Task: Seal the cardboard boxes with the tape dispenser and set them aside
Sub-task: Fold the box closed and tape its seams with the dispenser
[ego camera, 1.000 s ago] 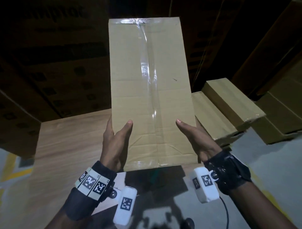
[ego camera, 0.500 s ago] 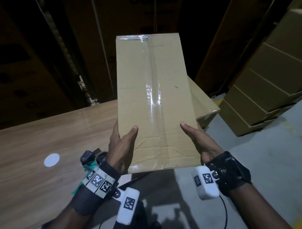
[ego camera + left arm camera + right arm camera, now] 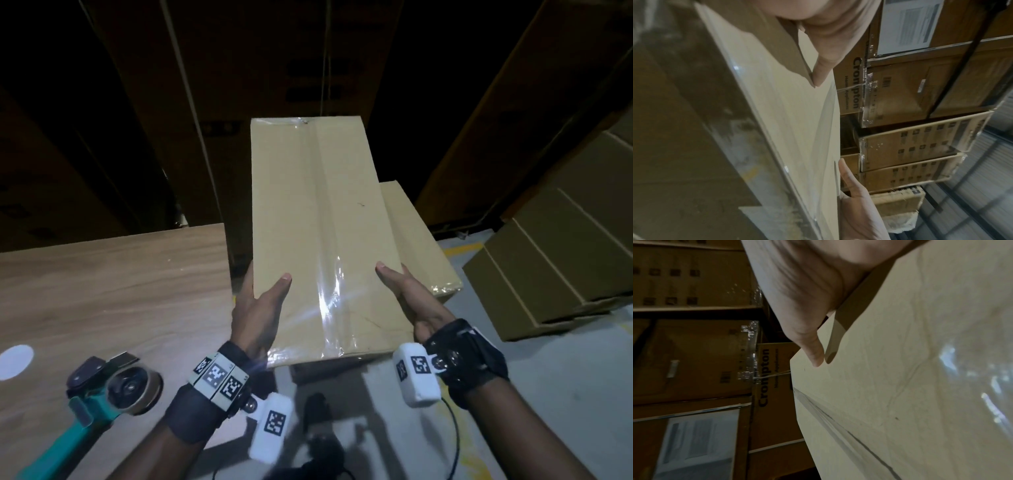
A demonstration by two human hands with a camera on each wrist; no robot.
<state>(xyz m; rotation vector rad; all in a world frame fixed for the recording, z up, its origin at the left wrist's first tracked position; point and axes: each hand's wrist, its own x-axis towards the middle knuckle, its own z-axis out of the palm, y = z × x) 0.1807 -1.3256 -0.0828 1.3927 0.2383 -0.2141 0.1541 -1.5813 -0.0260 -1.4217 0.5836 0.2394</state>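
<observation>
We have swung the taped cardboard box (image 3: 322,240) off the wooden table (image 3: 113,284) since a second ago, and it now hangs over another sealed box (image 3: 416,240) low at our right; we judge this one sealed and about to be set aside. Our left hand (image 3: 258,308) and right hand (image 3: 409,298) grip its near end, thumbs on top and fingers hidden beneath. The tape dispenser (image 3: 102,390) lies on the table; every box is shut, so we cannot tell their contents.

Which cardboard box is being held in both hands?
The taped box raised in front, left hand and right hand at its sides; the others rest below it.
</observation>
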